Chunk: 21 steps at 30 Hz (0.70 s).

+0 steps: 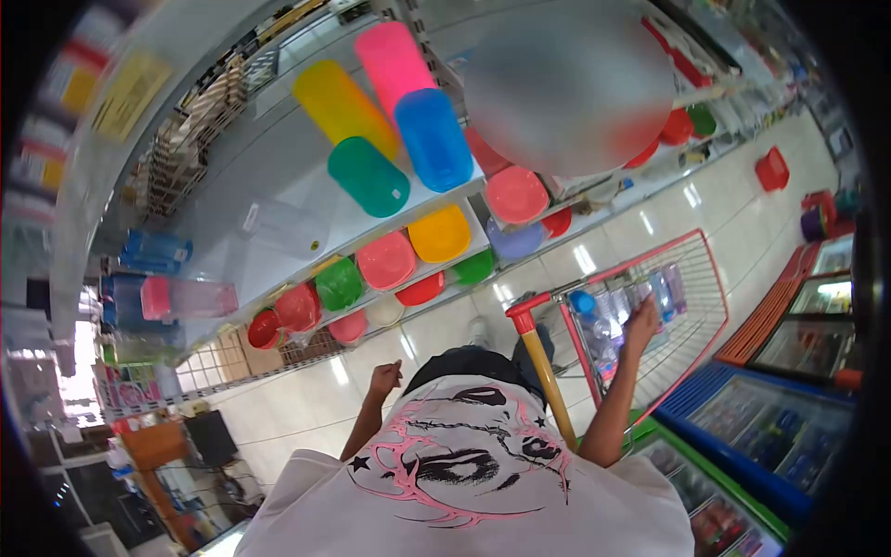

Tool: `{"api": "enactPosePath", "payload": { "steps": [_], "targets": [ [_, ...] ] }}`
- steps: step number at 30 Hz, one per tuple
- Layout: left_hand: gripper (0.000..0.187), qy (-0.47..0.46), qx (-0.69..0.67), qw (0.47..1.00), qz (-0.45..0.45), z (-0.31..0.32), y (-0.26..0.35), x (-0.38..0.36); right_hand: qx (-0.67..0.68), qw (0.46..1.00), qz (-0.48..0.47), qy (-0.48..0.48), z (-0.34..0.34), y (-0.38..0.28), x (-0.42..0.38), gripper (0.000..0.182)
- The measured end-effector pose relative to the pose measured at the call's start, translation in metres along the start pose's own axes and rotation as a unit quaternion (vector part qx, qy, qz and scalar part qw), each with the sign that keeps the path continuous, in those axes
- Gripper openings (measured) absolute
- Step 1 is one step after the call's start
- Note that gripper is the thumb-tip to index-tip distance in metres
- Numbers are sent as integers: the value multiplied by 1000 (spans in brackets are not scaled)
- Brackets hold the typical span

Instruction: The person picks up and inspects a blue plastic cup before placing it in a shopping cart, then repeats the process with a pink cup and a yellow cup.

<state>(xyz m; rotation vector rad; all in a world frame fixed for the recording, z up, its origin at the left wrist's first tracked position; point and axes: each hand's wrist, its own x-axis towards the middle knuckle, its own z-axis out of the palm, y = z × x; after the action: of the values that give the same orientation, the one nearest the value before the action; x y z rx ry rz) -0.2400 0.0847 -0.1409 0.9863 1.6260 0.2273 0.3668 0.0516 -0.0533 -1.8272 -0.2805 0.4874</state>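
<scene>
My left hand [388, 378] hangs beside my body at the lower middle, below the shelves of bowls, with its fingers curled; whether it holds anything is too small to tell. My right hand [642, 320] is over the wire shopping cart [710, 278], its fingers bent together above clear plastic bottles [603, 325]. What those fingers grip, if anything, cannot be made out. The cart has a red rim and a red and yellow handle [534, 343] close to my body.
Shelves at the upper left hold coloured plastic containers [432, 139] and bowls [385, 260]. Chest freezers [770, 432] line the right side. A red container [772, 169] stands on the tiled floor [278, 408]. A round blurred area covers part of the upper shelf.
</scene>
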Motion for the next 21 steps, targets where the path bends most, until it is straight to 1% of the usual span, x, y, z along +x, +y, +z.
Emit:
{"api": "enactPosePath", "payload": {
  "steps": [1, 2, 3, 4, 5, 7, 8, 10, 12, 13, 14, 15, 16, 17, 18, 19, 20, 21],
  "targets": [
    [44, 13, -25, 1000, 12, 2, 1, 2, 144, 989, -21, -3, 22, -15, -16, 28],
    [44, 26, -50, 998, 24, 4, 2, 4, 74, 995, -48, -47, 35, -58, -39, 24],
    [36, 20, -46, 997, 60, 5, -3, 14, 132, 982, -85, -106, 49, -79, -50, 28],
    [22, 21, -69, 992, 105, 5, 1, 18, 87, 982, -89, -144, 65, -126, -69, 33],
    [20, 25, -67, 987, 145, 5, 17, 20, 35, 972, -131, -191, 79, -164, -80, 34],
    [24, 45, -43, 970, 233, 3, 74, 10, 28, 947, -218, -235, 110, -222, -87, 34],
    [25, 61, -23, 957, 283, 3, 109, 2, 48, 927, -259, -266, 122, -252, -92, 35],
    [25, 67, 57, 931, 355, -4, 213, -53, 74, 883, -339, -315, 151, -300, -103, 40],
    [25, 72, 82, 870, 482, -4, 287, -85, 59, 841, -412, -346, 181, -340, -118, 50],
    [25, 81, 88, 845, 521, -3, 319, -104, 38, 820, -446, -358, 196, -355, -126, 57],
    [25, 90, 94, 819, 559, 0, 344, -119, 33, 817, -451, -357, 210, -361, -130, 57],
    [25, 92, 87, 817, 563, 3, 362, -126, -6, 804, -455, -384, 225, -364, -131, 64],
    [31, 117, 119, 789, 591, 5, 379, -130, -45, 787, -460, -409, 234, -366, -131, 72],
    [37, 145, 150, 759, 617, 10, 390, -131, -49, 781, -469, -409, 239, -367, -131, 72],
    [37, 153, 140, 756, 621, 17, 397, -130, -24, 788, -430, -440, 244, -367, -130, 75],
    [41, 203, 178, 746, 608, 25, 403, -127, 0, 792, -388, -472, 250, -368, -129, 78],
    [46, 253, 214, 737, 590, 32, 408, -125, -7, 784, -395, -478, 253, -367, -128, 78],
    [54, 241, 240, 749, 569, 37, 412, -121, 7, 794, -381, -474, 254, -364, -126, 76]
  ]
}}
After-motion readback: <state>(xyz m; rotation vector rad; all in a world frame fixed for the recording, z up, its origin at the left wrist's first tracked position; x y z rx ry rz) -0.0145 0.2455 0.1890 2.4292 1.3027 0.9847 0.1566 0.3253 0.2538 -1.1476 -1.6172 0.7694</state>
